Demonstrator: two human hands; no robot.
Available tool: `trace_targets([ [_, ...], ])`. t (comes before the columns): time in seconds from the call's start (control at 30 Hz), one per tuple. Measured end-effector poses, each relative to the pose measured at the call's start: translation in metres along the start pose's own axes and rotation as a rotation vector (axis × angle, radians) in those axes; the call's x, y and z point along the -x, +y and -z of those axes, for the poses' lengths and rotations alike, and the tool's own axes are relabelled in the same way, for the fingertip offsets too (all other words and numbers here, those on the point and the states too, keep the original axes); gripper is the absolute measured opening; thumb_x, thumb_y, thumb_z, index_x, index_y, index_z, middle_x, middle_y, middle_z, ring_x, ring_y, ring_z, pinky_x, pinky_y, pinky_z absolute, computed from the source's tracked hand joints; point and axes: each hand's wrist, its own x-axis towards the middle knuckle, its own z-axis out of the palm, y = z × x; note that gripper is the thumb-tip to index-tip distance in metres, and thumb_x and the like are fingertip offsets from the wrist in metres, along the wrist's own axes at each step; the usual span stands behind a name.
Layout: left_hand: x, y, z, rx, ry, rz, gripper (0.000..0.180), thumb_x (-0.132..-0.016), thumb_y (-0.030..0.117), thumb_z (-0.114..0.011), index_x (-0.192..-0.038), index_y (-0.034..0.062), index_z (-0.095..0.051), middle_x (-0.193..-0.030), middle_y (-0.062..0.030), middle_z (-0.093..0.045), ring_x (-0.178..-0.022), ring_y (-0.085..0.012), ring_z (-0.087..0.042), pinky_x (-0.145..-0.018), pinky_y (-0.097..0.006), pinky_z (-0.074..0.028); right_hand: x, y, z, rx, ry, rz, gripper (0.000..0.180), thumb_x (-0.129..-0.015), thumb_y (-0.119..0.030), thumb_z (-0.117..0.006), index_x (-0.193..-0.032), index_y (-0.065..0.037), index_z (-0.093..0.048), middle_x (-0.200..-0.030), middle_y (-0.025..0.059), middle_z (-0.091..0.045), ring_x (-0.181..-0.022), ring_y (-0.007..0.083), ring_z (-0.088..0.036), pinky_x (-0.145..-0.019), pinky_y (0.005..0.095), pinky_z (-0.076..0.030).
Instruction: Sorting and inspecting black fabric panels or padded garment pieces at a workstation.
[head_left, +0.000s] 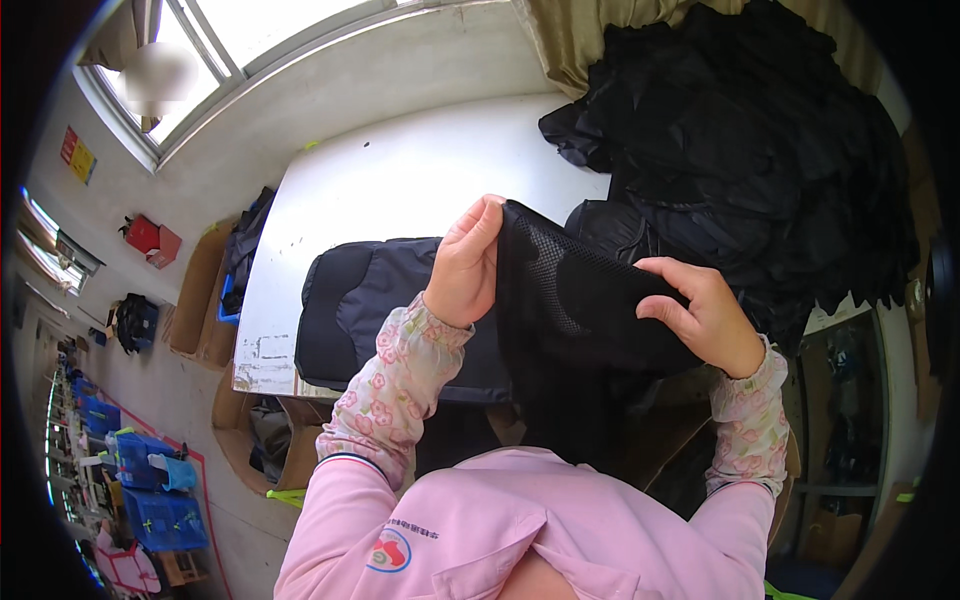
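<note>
A black fabric piece with a mesh panel (590, 310) is stretched up between my two hands above the table's near edge. My left hand (468, 262) pinches its upper left corner. Thumb and fingers of my right hand (700, 315) close on its right edge. Below and left of it, another black fabric piece (345, 310) lies flat on the white table (420, 170), partly hidden by my left forearm. The lower part of the held fabric hangs toward my lap, dark and hard to make out.
A large heap of black fabric pieces (740, 150) covers the table's right side. Cardboard boxes (205, 285) stand at the table's left, one holding dark cloth. Blue crates (165, 515) stand on the floor farther left. A window (230, 60) is in the wall behind.
</note>
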Motion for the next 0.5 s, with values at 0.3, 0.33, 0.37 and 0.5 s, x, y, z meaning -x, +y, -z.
trace_targets([
  [0.3,0.040,-0.031,0.083,-0.696,-0.190,0.450,0.045,-0.092,0.000,-0.059,-0.136,0.0016,-0.048,-0.120,-0.0034,-0.061,-0.108,-0.0098,-0.058,-0.095,-0.027,-0.046,-0.041,-0.022,0.079,-0.547,0.366,-0.037,0.017,-0.095,-0.015,-0.062,-0.104,-0.001,-0.068,-0.091,-0.0001,-0.070,-0.079,0.0050,-0.064,-0.071,0.0171,-0.049],
  [0.33,0.053,-0.033,0.081,-0.697,-0.269,0.591,0.052,-0.090,-0.003,-0.060,-0.139,0.0019,-0.046,-0.127,-0.0067,-0.059,-0.115,-0.0132,-0.056,-0.100,-0.030,-0.044,-0.043,-0.023,0.087,-0.634,0.356,-0.003,0.018,-0.095,-0.015,-0.062,-0.106,-0.001,-0.067,-0.093,0.0020,-0.070,-0.081,0.0068,-0.066,-0.073,0.0184,-0.051],
  [0.37,0.065,-0.041,0.085,-0.574,-0.333,0.772,0.048,-0.089,-0.001,-0.060,-0.136,0.0027,-0.050,-0.132,-0.0128,-0.056,-0.121,-0.0201,-0.055,-0.102,-0.033,-0.044,-0.043,-0.026,0.092,-0.722,0.341,0.033,0.020,-0.096,-0.016,-0.061,-0.108,-0.001,-0.066,-0.096,0.0042,-0.071,-0.084,0.0087,-0.067,-0.075,0.0196,-0.053],
  [0.5,0.086,-0.091,0.079,0.160,-0.455,0.637,0.048,-0.095,0.020,-0.061,-0.138,0.0051,-0.047,-0.150,-0.0187,-0.037,-0.135,-0.0295,-0.043,-0.112,-0.045,-0.033,-0.044,-0.046,0.088,-0.936,0.371,0.029,0.020,-0.098,-0.016,-0.057,-0.110,-0.002,-0.064,-0.103,0.0096,-0.071,-0.083,0.0168,-0.072,-0.062,0.0233,-0.059],
])
